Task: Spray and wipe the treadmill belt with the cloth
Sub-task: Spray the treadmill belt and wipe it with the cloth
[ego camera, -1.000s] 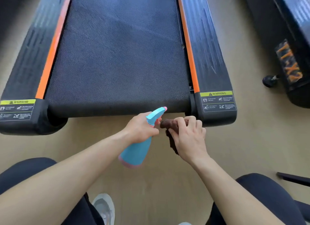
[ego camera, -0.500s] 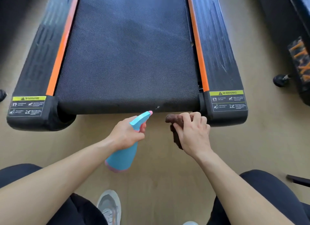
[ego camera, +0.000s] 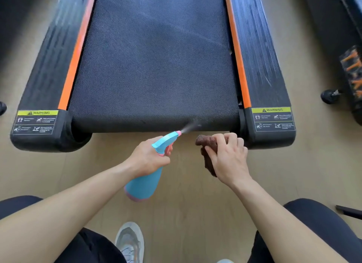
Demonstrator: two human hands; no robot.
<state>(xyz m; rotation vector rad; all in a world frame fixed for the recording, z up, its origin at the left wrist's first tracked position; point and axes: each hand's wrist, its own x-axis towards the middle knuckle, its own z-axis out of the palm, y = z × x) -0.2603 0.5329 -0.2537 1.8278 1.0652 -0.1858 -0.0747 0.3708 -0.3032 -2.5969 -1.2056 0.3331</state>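
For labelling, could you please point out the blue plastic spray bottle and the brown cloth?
blue plastic spray bottle [ego camera: 144, 185]: head view, lower body.
brown cloth [ego camera: 206, 140]: head view, bunched top end.

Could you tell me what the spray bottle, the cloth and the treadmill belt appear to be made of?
Spray bottle: likely plastic, smooth blue with pink trim.
Cloth: brown terry or microfibre, given its fuzzy nap.
Treadmill belt: dark, probably rubber, with fine woven texture.

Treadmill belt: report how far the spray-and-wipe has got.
Done: nothing visibly wiped. In hand: the left hand grips the spray bottle, and mist is hitting the belt at its near edge. Left: spraying the rest, then all the wiping; the right hand holds the bunched cloth short of the belt.
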